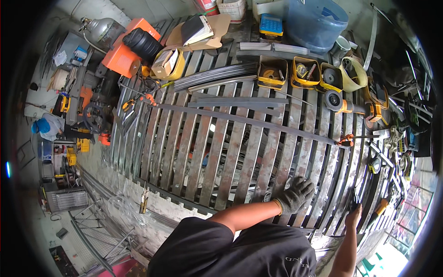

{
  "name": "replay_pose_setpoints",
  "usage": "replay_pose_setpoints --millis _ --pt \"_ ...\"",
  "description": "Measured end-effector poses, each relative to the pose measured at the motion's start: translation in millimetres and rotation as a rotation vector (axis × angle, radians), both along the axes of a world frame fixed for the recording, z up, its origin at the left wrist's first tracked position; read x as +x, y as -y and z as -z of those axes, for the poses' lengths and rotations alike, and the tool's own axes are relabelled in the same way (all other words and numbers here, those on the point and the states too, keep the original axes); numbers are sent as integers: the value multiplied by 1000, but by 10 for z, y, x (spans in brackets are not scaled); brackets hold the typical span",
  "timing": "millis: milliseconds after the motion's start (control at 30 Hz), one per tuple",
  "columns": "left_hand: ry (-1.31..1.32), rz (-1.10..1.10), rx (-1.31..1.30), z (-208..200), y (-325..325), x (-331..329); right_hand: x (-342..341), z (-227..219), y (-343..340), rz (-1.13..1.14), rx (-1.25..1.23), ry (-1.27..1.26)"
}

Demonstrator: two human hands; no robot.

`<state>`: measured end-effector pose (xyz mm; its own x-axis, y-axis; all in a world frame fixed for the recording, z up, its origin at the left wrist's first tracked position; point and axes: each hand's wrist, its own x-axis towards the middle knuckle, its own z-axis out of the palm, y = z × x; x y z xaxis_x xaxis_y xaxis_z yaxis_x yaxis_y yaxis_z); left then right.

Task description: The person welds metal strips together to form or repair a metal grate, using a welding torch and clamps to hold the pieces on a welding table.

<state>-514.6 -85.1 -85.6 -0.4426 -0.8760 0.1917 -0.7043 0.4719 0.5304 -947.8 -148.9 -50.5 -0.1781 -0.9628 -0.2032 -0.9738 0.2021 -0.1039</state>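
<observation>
My left hand (296, 195), in a grey knit glove, rests over the slats of a metal workbench (208, 159) near its front edge. Its fingers are stretched out and hold nothing. Farther right, my right hand (354, 215) is closed around a dark-handled tool (355, 201) with a thin metal tip; its exact kind is too small to tell. Across the bench lies a long dark metal bar (249, 121), with an orange-handled clamp (345, 141) at its right end and another orange clamp (150, 99) at its left. Shorter flat bars (237, 102) lie just behind it.
Yellow bins (272, 73) with discs and a tape measure line the back, near an angle grinder (341, 102). A blue tub (316, 23), calculator (271, 25) and stacked rods (217, 76) stand behind. A hammer (379, 210) lies right. Another person (48, 125) is far left.
</observation>
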Motion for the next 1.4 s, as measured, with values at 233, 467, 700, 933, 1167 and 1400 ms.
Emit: replay_pose_setpoints --millis 233,467,700,933,1167,1400 --pt "-144 -72 74 -12 -14 -85 18 -321 -176 141 76 -64" --pt "6 -76 19 -495 163 274 475 -490 -174 0 -113 -68" --pt "135 38 -144 -458 150 192 426 -864 -781 51 -176 -76" --pt "82 290 -189 -422 333 -160 225 -1051 -2126 173 -319 -57" --pt "371 675 -318 -618 1496 -772 402 -596 -3941 477 -140 -8" --pt "573 1183 -300 -858 2295 -1099 1011 -270 -5440 843 101 87"
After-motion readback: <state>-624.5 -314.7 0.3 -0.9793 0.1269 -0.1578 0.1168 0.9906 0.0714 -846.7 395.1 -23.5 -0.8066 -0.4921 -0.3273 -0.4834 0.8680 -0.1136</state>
